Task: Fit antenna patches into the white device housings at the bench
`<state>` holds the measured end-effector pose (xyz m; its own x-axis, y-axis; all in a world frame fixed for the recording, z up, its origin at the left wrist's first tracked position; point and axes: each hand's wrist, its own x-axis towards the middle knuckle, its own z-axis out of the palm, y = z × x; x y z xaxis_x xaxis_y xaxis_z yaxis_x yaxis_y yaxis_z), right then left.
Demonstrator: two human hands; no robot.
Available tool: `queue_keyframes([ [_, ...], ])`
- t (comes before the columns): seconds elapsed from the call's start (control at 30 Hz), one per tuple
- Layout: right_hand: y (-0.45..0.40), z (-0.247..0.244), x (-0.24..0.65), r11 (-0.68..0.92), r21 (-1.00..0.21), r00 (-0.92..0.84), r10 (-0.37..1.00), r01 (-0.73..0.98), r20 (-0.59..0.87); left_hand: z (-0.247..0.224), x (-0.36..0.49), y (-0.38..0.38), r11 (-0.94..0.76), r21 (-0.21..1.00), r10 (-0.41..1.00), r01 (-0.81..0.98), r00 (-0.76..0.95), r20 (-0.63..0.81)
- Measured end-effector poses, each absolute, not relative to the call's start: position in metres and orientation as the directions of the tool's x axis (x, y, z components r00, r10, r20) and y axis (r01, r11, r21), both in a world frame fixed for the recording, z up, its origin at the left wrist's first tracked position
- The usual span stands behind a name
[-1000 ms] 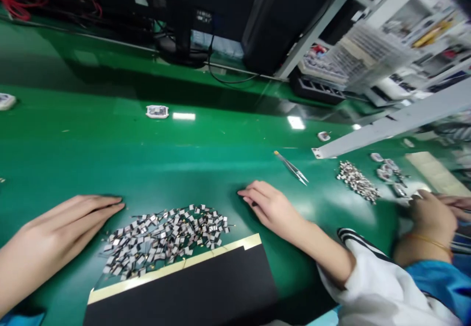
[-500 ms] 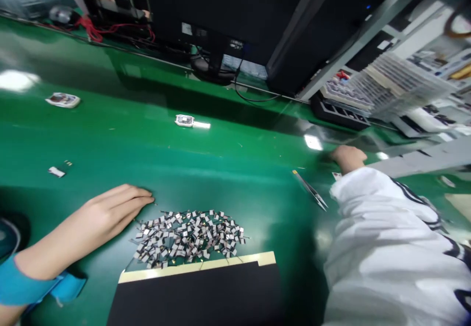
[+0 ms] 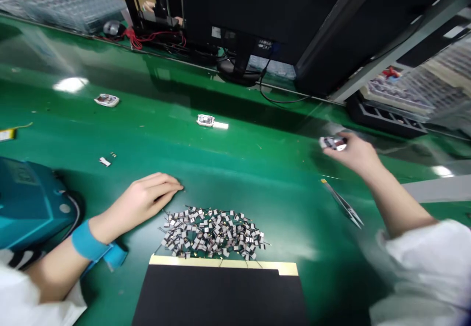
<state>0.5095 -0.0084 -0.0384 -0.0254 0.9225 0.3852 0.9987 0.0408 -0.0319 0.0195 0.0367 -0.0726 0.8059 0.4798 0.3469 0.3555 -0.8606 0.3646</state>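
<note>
In my right hand [image 3: 355, 154], on the right of the bench, is a small white device casing [image 3: 332, 143] with dark and reddish parts inside, gripped between thumb and fingers. My left hand [image 3: 150, 194] rests on the green surface, its fingers extended and lying close together; a tiny speck shows by the fingertips. Just right of and below it spreads a heap of small grey-white parts with black leads [image 3: 215, 232]. A blue band circles the left wrist. Below my right hand lies a pair of tweezers [image 3: 342, 203].
A black sheet with a yellow edge [image 3: 221, 296] lies below the heap. Two more white casings, one in the middle [image 3: 205, 120] and one at left [image 3: 107, 100], sit farther back. A teal machine [image 3: 31, 203] stands at left, a monitor [image 3: 239, 66] behind.
My right hand has come back from the far right and now carries the white casing into view. The camera view has swung right; my left hand stays beside the heap.
</note>
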Motion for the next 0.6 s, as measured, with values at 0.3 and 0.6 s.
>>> queue_keyframes([
  [0.3,-0.022,-0.064,0.280,0.382,-0.056,-0.366,0.912,0.923,0.188,-0.076,0.063,0.054,-0.669,0.617,0.715,0.414,0.585,0.383],
  [0.6,-0.011,-0.064,0.277,0.305,-0.274,-0.302,0.952,0.912,0.054,-0.076,0.057,0.048,-0.611,0.683,0.767,0.399,0.513,0.386],
])
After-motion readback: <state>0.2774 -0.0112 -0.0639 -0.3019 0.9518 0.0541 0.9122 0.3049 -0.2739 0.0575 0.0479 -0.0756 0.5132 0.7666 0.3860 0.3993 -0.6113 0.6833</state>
